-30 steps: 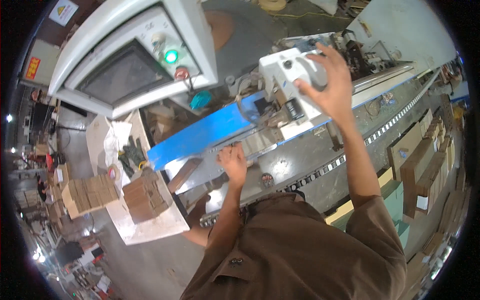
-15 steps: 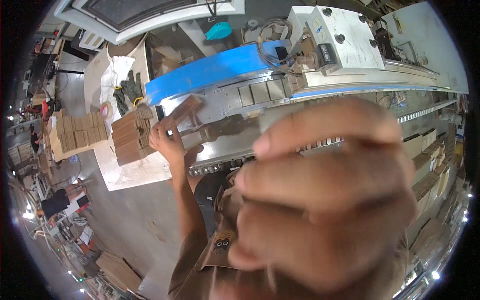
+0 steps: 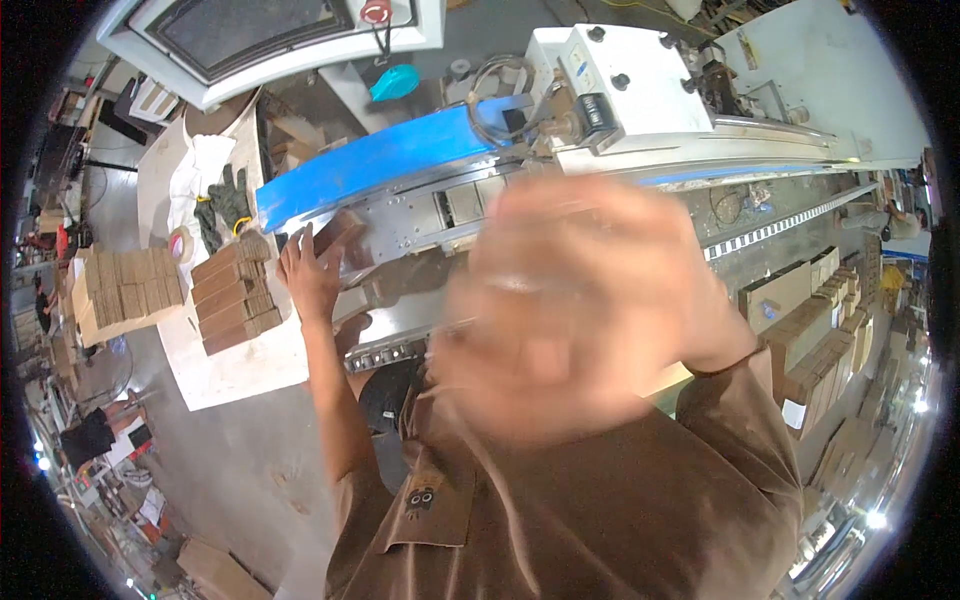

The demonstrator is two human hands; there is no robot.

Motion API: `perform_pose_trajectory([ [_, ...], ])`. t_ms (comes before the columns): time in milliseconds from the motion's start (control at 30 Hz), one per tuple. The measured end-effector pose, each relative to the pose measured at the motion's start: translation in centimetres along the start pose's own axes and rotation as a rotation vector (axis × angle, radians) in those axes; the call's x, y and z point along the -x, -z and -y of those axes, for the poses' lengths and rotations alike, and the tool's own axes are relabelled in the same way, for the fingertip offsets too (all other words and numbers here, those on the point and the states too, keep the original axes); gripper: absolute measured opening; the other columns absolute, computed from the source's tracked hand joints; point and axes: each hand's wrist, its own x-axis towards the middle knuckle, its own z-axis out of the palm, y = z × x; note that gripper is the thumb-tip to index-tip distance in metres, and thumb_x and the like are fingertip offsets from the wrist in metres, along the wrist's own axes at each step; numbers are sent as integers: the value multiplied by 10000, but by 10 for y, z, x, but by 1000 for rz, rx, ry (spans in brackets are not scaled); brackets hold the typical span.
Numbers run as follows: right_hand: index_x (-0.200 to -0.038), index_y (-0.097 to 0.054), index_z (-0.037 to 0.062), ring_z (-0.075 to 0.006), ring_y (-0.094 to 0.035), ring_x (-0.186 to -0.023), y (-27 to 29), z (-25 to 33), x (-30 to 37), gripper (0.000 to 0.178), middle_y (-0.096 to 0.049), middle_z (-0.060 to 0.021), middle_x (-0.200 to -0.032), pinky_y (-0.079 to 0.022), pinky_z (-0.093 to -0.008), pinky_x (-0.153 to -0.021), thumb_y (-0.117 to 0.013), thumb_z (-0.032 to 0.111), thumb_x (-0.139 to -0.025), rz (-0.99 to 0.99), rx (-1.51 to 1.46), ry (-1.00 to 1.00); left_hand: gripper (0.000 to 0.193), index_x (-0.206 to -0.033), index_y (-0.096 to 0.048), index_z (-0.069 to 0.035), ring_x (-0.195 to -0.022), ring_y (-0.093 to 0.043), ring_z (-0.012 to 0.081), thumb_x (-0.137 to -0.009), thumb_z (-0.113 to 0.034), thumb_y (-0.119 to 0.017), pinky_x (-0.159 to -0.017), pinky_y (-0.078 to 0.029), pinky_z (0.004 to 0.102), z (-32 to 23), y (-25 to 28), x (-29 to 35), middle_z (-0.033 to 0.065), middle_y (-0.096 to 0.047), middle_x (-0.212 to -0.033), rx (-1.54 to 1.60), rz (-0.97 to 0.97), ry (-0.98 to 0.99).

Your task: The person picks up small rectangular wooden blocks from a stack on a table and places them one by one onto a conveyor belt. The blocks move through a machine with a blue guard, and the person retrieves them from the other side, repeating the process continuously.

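Note:
My left hand (image 3: 312, 282) reaches forward to the machine bed, its thumb and fingers around the near end of a short brown wood-grain board (image 3: 343, 236). That board rests on the metal bed (image 3: 400, 222), beside the end of a long blue guard (image 3: 370, 165). Close in front of the camera is my right hand (image 3: 580, 310), raised and smeared by motion. Its fingers cannot be made out, and it covers the middle of the bed. Left of my left hand, a stack of brown boards (image 3: 235, 300) lies on a pale worktable (image 3: 195, 375).
Another stack of brown pieces (image 3: 130, 290) stands farther left. Dark gloves (image 3: 228, 205) and a tape roll (image 3: 180, 243) lie on the worktable. A white machine housing (image 3: 640, 85) rises beyond the bed. Long boards (image 3: 815, 345) are stacked at the right.
My right hand has drawn away from the camera, so its wrist and sleeve now show. The view has shifted, moving the scene leftward. My left hand stays at the brown board.

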Motion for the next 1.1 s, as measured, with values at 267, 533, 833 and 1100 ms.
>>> perform_pose_trajectory([
  [267,-1276,-737,124,-344,-633,-1255,28,-162,119,517,-690,-111,-1327,-504,-465,-1093,-852,424,-871,-68,453,-622,514,-1425,-654,-143,-1287,-606,303,-931,-234,-762,-1201,-327,538,10,-4,-10,82,-692,-1346,-41,95,-108],
  [533,-1184,-806,147,-304,-671,-1175,15,-166,130,444,-749,-81,-1219,-541,-416,-1018,-869,436,-852,-258,376,-748,485,-1402,-698,-154,-1279,-595,322,-921,-174,-759,-1131,-356,552,-108,2,-9,120,-629,-1353,136,14,-212],
  [833,-1062,-840,153,-281,-687,-1061,17,-171,129,291,-788,-40,-1098,-539,-395,-950,-863,366,-865,-322,367,-697,416,-1320,-735,-230,-1191,-612,239,-910,-255,-802,-1138,-369,544,-176,-118,-26,-32,-671,-1236,240,-77,-349],
  [1100,-874,-858,103,-253,-702,-1000,12,-179,142,308,-806,-54,-1065,-532,-378,-877,-653,238,-1060,-487,263,-767,484,-1369,-732,-277,-1249,-590,210,-919,-115,-661,-1147,-357,530,-171,-121,-21,-91,-658,-1399,104,-10,-424],
])
